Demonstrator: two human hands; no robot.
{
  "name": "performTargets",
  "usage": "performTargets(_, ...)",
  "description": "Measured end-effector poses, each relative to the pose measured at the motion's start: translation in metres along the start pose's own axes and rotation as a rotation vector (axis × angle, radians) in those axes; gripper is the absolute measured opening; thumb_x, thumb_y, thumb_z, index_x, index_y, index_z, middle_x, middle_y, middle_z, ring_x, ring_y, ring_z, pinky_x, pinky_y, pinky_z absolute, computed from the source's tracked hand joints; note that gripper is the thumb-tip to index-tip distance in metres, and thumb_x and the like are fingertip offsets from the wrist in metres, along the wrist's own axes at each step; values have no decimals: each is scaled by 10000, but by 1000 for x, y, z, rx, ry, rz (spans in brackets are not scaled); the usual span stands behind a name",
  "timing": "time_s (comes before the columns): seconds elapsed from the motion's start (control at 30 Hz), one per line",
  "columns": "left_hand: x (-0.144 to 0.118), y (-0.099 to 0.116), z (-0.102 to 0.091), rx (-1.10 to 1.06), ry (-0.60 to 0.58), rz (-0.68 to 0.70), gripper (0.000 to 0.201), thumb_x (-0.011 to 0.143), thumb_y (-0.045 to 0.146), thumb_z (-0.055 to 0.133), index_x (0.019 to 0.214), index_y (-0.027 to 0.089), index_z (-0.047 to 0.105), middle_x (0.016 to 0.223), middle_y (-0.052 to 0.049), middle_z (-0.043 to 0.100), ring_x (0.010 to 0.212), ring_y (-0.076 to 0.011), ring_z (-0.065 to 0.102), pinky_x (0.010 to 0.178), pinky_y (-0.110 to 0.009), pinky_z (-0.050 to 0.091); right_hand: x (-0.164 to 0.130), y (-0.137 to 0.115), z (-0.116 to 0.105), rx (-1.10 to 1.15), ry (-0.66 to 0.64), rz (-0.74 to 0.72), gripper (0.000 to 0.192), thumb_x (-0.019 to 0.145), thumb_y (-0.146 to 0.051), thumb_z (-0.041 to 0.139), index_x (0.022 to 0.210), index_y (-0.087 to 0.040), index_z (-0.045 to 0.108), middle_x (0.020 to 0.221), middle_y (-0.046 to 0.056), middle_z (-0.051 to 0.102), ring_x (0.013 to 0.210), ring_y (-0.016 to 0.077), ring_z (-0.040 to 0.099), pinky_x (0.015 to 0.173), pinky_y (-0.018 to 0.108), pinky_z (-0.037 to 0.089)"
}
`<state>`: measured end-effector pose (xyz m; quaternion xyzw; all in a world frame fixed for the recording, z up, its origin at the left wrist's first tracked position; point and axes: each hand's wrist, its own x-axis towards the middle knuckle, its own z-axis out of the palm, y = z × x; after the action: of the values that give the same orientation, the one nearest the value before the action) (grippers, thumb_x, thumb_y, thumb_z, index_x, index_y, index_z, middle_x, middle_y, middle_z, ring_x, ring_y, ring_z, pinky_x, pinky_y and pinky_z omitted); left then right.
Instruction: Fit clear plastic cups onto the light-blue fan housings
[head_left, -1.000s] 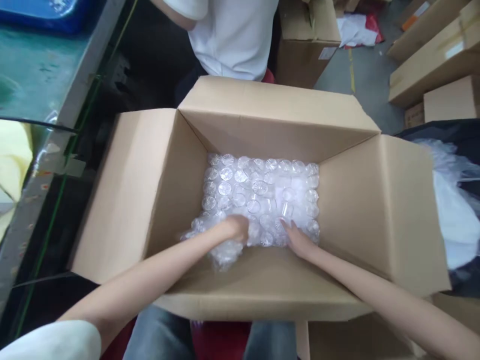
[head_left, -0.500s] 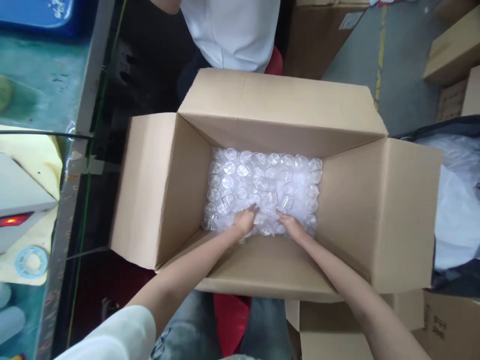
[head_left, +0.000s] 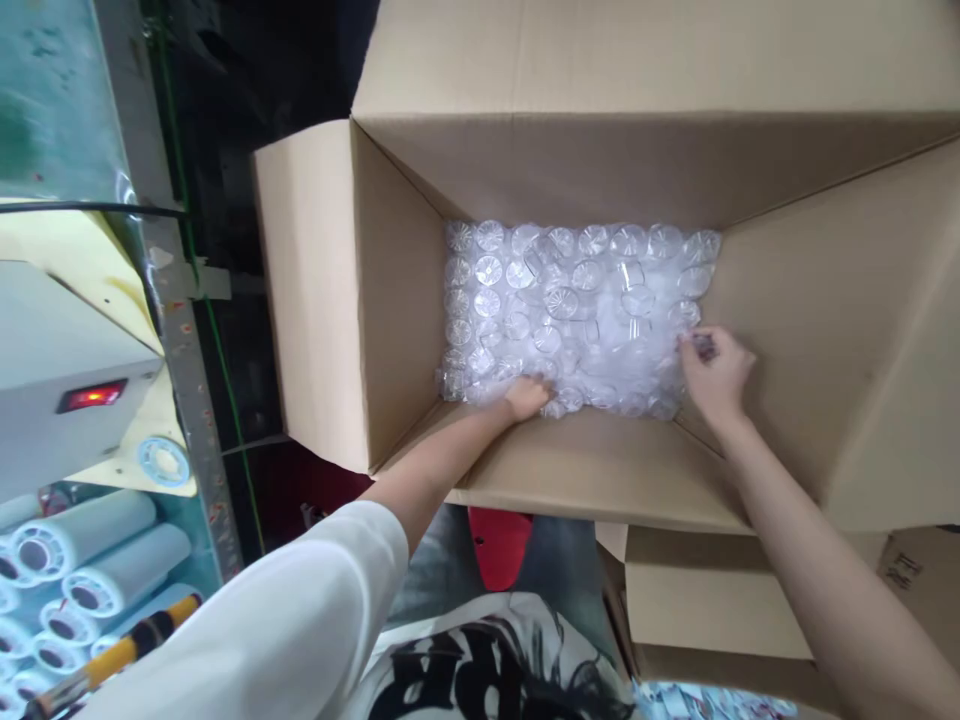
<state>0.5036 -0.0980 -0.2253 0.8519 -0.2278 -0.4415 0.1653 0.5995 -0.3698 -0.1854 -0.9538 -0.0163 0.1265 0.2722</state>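
Two bare hands reach down into one open cardboard box (head_left: pixel 337 300). Box floor is covered by a clear plastic bag of small transparent cups (head_left: pixel 577 315); many round cup bottoms face up in rows, some cups lie tilted near the middle. The bag fills the floor from the left wall to the right wall and touches the far wall.

Left hand (head_left: pixel 527 396): at the near edge of the bag, toward the near-left corner of the box. Fingers curl down onto the plastic and press into it; whether they pinch the film or only rest on it cannot be told.

Right hand (head_left: pixel 716 375): at the near-right corner of the bag, beside the right wall of the box. Fingers are drawn narrow, tips bunched on the plastic at the bag's edge, gripping a fold of it.

Both forearms cross over the near wall of the box. All four flaps stand open.

Surroundings: a second, smaller cardboard box (head_left: pixel 705 610) sits just beside the near wall of the big one. To the left, well apart, a grey machine with a lit red switch (head_left: pixel 90 396). Below it, white rolls (head_left: pixel 90 560) lie stacked, ends facing out.
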Motion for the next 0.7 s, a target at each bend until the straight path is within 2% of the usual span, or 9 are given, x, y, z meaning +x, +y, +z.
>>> performTargets(0.13,13,7,-5,-32,19,-24,307,922,309,573,1175,135,577,1184,-98,605,1040,-221,612,880,-433,535,-14,-10,-11,-34,4,-56,158,742,-269,517,831,-189,619,767,67,663,701,234,588,709,350,448)
performTargets(0.23,13,9,-7,-92,44,-69,316,921,310,574,1184,135,573,1199,-103,598,1053,-225,608,888,-438,531,-19,-11,-16,-88,53,-32,187,764,-226,412,822,-176,583,769,97,621,716,242,548,687,359,417)
performTargets(0.33,4,5,-11,-179,86,-133,329,920,311,576,1199,137,566,1220,-107,588,1066,-231,602,898,-445,527,-20,-17,-13,-133,-34,-71,181,777,-186,377,731,-192,552,751,76,578,719,224,526,667,339,405)
performTargets(0.47,-19,-4,-24,-346,159,-176,326,923,316,570,1200,143,563,1206,-101,594,1047,-224,609,885,-437,533,-28,-40,12,-220,-281,-182,145,831,-281,552,748,-166,585,799,34,583,741,181,542,689,318,434)
performTargets(0.57,-41,-6,-37,-498,192,-130,293,924,315,569,1154,134,588,1159,-88,619,1015,-216,623,868,-420,540,-38,-57,38,-284,-438,-248,258,861,-390,628,948,-147,619,931,48,619,825,183,579,758,352,475)
performTargets(0.7,-74,-2,-50,-698,212,-74,242,912,302,589,1076,125,618,1106,-79,639,1001,-205,626,879,-420,532,-51,-69,67,-320,-577,-302,374,904,-384,609,1206,-170,556,1166,85,591,944,210,604,820,404,513)
